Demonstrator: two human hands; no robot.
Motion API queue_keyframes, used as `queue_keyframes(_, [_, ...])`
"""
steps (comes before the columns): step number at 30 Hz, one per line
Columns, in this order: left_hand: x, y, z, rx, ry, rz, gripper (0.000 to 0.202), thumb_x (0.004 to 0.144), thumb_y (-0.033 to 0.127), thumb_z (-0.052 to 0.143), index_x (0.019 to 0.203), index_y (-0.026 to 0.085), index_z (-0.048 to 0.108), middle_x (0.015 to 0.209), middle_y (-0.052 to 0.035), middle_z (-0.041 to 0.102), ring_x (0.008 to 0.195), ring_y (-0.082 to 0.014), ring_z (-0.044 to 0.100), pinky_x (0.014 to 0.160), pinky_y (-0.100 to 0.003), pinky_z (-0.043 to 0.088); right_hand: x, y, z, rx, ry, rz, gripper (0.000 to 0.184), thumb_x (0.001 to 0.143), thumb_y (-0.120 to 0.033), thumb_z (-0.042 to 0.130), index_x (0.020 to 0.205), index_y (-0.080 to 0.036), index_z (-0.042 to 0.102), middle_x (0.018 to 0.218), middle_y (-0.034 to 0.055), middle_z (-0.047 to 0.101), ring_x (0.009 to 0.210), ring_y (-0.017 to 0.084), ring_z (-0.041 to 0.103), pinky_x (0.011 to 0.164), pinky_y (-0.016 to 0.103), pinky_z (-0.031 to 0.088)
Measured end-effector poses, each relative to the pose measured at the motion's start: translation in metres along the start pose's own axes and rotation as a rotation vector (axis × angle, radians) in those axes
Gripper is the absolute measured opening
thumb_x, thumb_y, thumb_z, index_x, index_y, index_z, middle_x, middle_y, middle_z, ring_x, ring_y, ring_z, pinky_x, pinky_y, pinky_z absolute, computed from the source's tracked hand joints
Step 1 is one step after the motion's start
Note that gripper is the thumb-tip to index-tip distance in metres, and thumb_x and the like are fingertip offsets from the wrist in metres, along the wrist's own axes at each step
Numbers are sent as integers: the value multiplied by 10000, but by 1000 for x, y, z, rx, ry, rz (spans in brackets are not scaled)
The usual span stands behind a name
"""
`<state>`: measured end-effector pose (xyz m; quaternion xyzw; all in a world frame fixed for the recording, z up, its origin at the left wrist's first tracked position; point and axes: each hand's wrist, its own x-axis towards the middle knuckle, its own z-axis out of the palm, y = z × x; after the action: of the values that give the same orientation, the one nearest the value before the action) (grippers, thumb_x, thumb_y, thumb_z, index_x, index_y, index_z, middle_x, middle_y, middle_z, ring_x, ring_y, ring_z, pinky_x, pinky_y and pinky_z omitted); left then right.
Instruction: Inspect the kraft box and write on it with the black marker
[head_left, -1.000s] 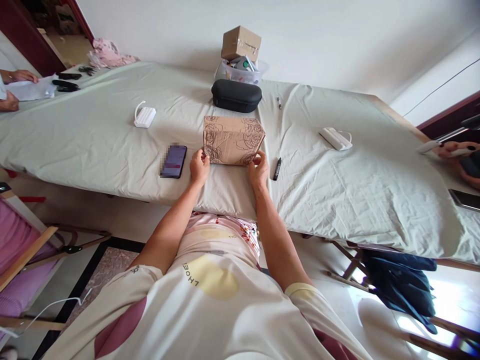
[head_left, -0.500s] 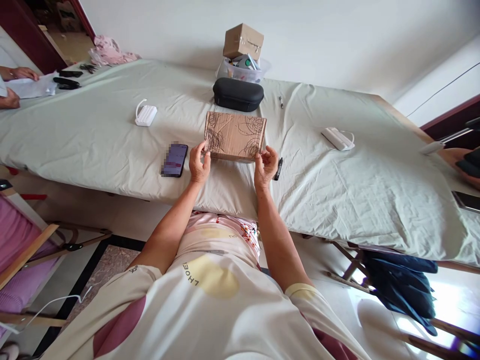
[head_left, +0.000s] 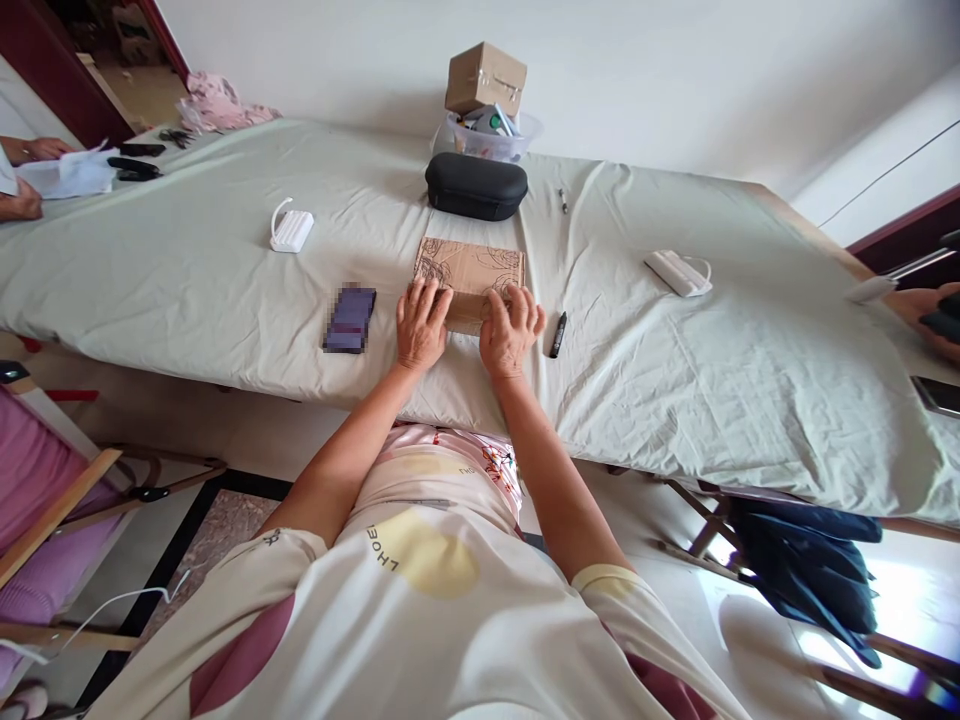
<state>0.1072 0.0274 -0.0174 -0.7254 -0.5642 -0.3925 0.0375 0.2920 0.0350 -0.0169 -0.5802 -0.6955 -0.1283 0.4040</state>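
Note:
A brown cardboard box (head_left: 471, 270) with black scribbles lies flat on the cloth-covered table (head_left: 195, 290) in front of me. My left hand (head_left: 421, 325) rests on its near left edge with the fingers spread flat. Beside it, my right hand (head_left: 511, 330) lies on the near right edge, fingers likewise stretched out. Both palms press down on the box's near side. A dark phone (head_left: 349, 318) lies just left of my left hand. A black marker (head_left: 556, 334) lies just right of my right hand.
Behind the box sit a black zip case (head_left: 475, 187), a clear tub of small items (head_left: 487, 135) and a smaller cardboard box (head_left: 484, 78). White chargers (head_left: 290, 229) (head_left: 677, 272) lie to either side. Other people's hands show at the far left (head_left: 26, 200) and far right (head_left: 930, 310).
The box was held upright by its two ends, tipped back, and now lies flat. Both hands moved from its ends onto its near edge with fingers spread.

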Motion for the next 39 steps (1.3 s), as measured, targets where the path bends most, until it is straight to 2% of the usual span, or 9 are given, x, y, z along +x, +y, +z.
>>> queue_keyframes(4, [0,7,4,-8,-40,62,535,1031,221,514,1553,287,608,1726,-88,497,1684,-320,335,1393,-596,236,-4,-20,-2,-51,-133,-93,541,1047,-226,457,1566,-288,595,1636,127,581,1597,324,428,1335,663,228])
queue_keyframes(8, [2,9,2,6,-70,51,554,1042,207,497,1582,295,585,1720,-103,503,1672,-333,360,1384,-606,249,-4,-21,-3,-35,-129,-98,543,1050,-208,432,1560,-286,603,1635,119,584,1591,315,439,1342,662,227])
queue_keyframes(15, [2,11,-4,15,-79,50,593,1024,163,474,1594,291,578,1721,-115,499,1666,-338,369,1371,-624,257,1,13,1,104,67,34,413,1053,-280,461,1367,-277,730,1545,132,591,1512,317,503,1255,604,412])
queue_keyframes(17, [2,10,-4,2,-74,58,603,1014,158,477,1595,289,574,1724,-115,494,1670,-332,363,1374,-622,249,2,25,3,174,143,107,387,1055,-355,477,1320,-269,745,1465,131,621,1391,298,593,1195,562,486])
queue_keyframes(20, [1,6,0,-21,-52,48,585,1003,168,494,1570,275,592,1725,-120,490,1675,-320,355,1381,-609,236,3,35,7,322,150,210,426,1057,-456,486,1364,-262,708,1253,101,700,1079,226,700,1038,458,585])
queue_keyframes(26, [0,-16,12,-112,125,-49,557,1022,280,496,1564,161,546,1697,-185,505,1657,-313,382,1391,-525,266,1,37,15,478,127,318,489,1033,-537,497,1407,-258,645,1132,63,750,865,167,681,876,354,600])
queue_keyframes(31, [0,-37,21,-208,246,-199,558,1042,306,486,1567,119,472,1582,-219,599,1508,-276,561,1315,-419,423,2,44,21,466,59,385,386,996,-513,539,1219,-234,685,1013,50,756,843,182,696,841,349,593])
queue_keyframes(35, [2,-44,25,-190,111,-434,459,1034,260,527,1475,137,532,1349,-197,721,1320,-282,690,1172,-429,559,2,47,21,377,-29,408,343,1010,-437,510,1225,-214,657,1056,78,768,907,201,703,890,364,583])
queue_keyframes(39, [3,-39,24,-108,29,-457,371,974,191,576,1337,129,627,1306,-215,725,1302,-335,696,1153,-478,561,0,43,20,219,-177,416,325,997,-384,515,1240,-198,624,1073,111,768,1036,262,702,987,443,561])
